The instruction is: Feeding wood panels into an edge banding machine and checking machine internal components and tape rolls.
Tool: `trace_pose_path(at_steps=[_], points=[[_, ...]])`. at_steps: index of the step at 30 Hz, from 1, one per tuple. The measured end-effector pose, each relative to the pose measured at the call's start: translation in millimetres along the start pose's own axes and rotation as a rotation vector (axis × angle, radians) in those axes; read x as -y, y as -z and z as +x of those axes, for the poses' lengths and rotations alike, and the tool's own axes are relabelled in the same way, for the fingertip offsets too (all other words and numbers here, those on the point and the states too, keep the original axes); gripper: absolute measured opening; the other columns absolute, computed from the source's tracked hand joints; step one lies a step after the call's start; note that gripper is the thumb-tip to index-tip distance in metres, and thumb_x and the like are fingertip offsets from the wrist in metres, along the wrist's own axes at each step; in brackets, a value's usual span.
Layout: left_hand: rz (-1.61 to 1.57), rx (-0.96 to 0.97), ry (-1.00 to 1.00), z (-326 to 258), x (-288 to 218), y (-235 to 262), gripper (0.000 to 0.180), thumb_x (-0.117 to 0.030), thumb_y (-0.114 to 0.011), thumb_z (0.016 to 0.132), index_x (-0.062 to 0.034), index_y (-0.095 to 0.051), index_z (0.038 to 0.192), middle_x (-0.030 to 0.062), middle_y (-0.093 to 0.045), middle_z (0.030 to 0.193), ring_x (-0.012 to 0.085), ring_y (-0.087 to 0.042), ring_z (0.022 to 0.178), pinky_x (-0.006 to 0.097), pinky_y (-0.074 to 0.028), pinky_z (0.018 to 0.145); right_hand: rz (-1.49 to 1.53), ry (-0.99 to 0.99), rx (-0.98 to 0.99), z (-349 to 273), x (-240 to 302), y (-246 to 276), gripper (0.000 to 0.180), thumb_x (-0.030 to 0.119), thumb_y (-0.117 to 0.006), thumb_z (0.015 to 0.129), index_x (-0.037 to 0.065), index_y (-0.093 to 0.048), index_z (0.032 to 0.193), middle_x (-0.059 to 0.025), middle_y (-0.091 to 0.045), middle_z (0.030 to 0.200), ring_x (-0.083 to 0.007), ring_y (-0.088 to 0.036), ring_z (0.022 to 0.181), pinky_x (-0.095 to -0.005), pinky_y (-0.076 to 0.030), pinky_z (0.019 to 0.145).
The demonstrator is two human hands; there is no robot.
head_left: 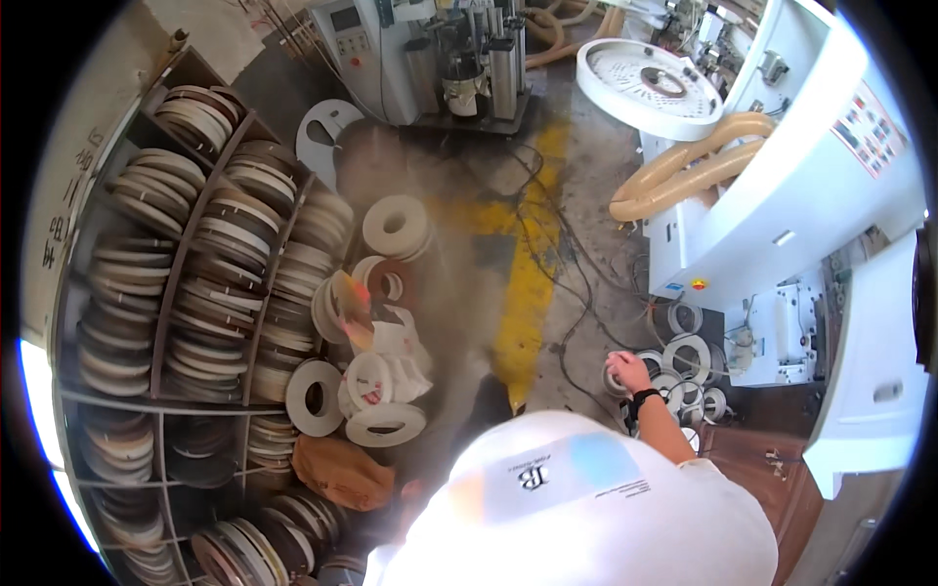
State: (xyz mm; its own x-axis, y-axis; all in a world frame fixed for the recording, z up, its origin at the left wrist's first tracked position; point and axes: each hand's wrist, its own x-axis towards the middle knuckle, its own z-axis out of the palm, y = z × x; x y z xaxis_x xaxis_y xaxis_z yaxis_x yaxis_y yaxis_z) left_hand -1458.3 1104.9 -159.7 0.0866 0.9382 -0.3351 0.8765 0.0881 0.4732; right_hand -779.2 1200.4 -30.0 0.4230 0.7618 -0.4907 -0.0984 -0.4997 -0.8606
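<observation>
One hand [627, 370] visible on tape rolls [684, 363]; other hand hidden.

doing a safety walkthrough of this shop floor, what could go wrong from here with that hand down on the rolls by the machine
The right hand rests on a roll in a loose cluster of white tape rolls on the floor; the stack could shift or topple. Cables trail across the floor close by, a likely trip hazard. Loose rolls spill from the rack on the other side, narrowing the walkway.
</observation>
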Motion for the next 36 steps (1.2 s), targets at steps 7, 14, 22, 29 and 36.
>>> trace_pose_path(at_steps=[7, 14, 22, 29, 36], points=[[-0.008, 0.244, 0.041, 353.0, -106.9, 127.8, 0.030, -0.033, -0.062, 0.098, -0.0043, -0.071, 0.102, 0.0093, -0.072, 0.086, 0.0205, -0.069, 0.074, 0.036, -0.055, 0.063, -0.624, -0.124, 0.100, 80.0, -15.5, -30.8, 0.039, 0.042, -0.064, 0.087, 0.006, -0.077, 0.098, -0.0106, -0.077, 0.087, -0.0283, -0.074, 0.084, -0.0380, -0.056, 0.080], [-0.335, 0.261, -0.018, 688.6, -256.4, 212.7, 0.038, -0.033, -0.062, 0.096, -0.0029, -0.069, 0.117, 0.0118, -0.074, 0.094, 0.0286, -0.070, 0.090, 0.036, -0.055, 0.081, 0.111, -0.433, -0.312, 204.0, 94.3, -87.7, 0.027, 0.023, -0.066, 0.093, -0.001, -0.076, 0.098, -0.0078, -0.077, 0.088, -0.0159, -0.072, 0.076, -0.0301, -0.054, 0.063], [-0.540, 0.407, 0.247, 928.1, -462.3, 241.4, 0.023, -0.026, -0.062, 0.101, -0.0065, -0.068, 0.109, 0.0059, -0.068, 0.084, 0.0169, -0.064, 0.073, 0.031, -0.051, 0.061, -0.309, -0.070, -0.373, 511.7, 312.1, -70.7, 0.039, 0.040, -0.059, 0.098, 0.004, -0.073, 0.098, -0.0207, -0.071, 0.088, -0.0406, -0.069, 0.087, -0.0456, -0.053, 0.078], [-0.444, 0.480, -0.049, 1136.1, -588.0, 249.9, 0.020, -0.024, -0.059, 0.103, -0.0069, -0.065, 0.111, 0.0059, -0.069, 0.088, 0.0141, -0.065, 0.072, 0.030, -0.052, 0.064, -0.257, 0.272, -0.637, 698.7, 625.2, 12.4, 0.034, 0.036, -0.065, 0.097, 0.009, -0.074, 0.115, -0.0117, -0.075, 0.104, -0.0301, -0.071, 0.094, -0.0376, -0.054, 0.083], [-0.599, 0.618, -0.089, 1339.2, -765.6, 240.8, 0.018, -0.023, -0.061, 0.104, -0.0088, -0.061, 0.114, 0.0038, -0.066, 0.084, 0.0110, -0.060, 0.067, 0.025, -0.049, 0.057, -0.576, 0.246, -1.022, 882.6, 697.9, 113.3, 0.048, 0.039, -0.065, 0.095, 0.010, -0.065, 0.134, -0.0163, -0.070, 0.124, -0.0329, -0.067, 0.112, -0.0423, -0.052, 0.097]])
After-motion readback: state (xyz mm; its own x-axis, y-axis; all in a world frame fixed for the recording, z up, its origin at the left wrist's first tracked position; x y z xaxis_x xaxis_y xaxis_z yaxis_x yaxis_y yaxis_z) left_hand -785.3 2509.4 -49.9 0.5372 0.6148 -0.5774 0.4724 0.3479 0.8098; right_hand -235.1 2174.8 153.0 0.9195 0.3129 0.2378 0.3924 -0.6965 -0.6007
